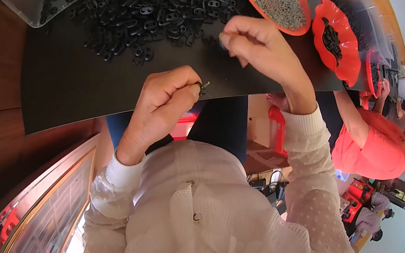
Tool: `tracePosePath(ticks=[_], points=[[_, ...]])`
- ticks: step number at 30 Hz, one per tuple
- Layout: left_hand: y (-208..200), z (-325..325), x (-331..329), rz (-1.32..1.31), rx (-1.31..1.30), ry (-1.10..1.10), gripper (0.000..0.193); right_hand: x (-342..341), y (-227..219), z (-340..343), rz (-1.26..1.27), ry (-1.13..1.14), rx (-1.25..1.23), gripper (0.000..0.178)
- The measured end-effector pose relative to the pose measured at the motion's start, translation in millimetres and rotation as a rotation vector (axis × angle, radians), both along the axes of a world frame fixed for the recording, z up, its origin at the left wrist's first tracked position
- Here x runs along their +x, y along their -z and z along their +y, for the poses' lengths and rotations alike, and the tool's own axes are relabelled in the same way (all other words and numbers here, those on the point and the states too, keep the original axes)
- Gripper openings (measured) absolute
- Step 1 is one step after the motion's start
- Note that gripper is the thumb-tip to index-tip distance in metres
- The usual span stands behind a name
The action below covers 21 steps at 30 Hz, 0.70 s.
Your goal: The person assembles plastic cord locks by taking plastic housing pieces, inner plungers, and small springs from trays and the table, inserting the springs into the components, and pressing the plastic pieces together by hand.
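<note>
My left hand [168, 100] is closed in a pinch over the table's near edge. Between thumb and forefinger it grips a small black plastic piece [201, 89], mostly hidden by the fingers. A thin metal spring [207, 84] sticks out of that piece to the right. My right hand [253, 44] is raised to the right of it, fingers curled together and slightly blurred; whatever it may hold is hidden. Beyond both hands lies a big heap of black plastic cord-lock-like pieces with paired holes [160, 9].
A red oval dish [304, 19] full of small metal springs stands right of the heap. Beside it is a red scalloped bowl [346, 49] with black parts. A clear plastic bin [34, 18] sits far left. Another person in a red shirt [374, 145] works at the right.
</note>
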<state>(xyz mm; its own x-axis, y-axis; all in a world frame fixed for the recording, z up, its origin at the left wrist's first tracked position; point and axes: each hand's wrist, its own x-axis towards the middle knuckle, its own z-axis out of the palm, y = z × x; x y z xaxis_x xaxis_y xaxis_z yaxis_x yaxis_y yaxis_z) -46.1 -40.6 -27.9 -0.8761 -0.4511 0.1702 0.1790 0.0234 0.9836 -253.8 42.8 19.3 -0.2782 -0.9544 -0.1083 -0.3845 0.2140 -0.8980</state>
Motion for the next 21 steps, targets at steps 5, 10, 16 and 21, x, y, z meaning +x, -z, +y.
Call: tracePosePath(ticks=[5, 10, 16, 21], points=[[-11.1, 1.3, 1.4, -0.032, 0.152, -0.017, 0.008, 33.9, 10.3, 5.7, -0.261, -0.188, -0.042, 0.004], [-18.4, 0.0, -0.5, -0.024, 0.267, -0.049, 0.015, 52.5, 7.0, 5.6, -0.514, 0.019, -0.165, 0.005], [-23.5, 1.5, -6.1, 0.026, 0.430, -0.139, 0.016, 55.4, -2.6, 15.7, -0.365, -0.029, -0.283, 0.008], [-28.9, 0.8, -12.0, 0.097, 0.526, -0.053, 0.016, 51.6, 7.8, 25.8, -0.329, -0.002, -0.376, 0.009]])
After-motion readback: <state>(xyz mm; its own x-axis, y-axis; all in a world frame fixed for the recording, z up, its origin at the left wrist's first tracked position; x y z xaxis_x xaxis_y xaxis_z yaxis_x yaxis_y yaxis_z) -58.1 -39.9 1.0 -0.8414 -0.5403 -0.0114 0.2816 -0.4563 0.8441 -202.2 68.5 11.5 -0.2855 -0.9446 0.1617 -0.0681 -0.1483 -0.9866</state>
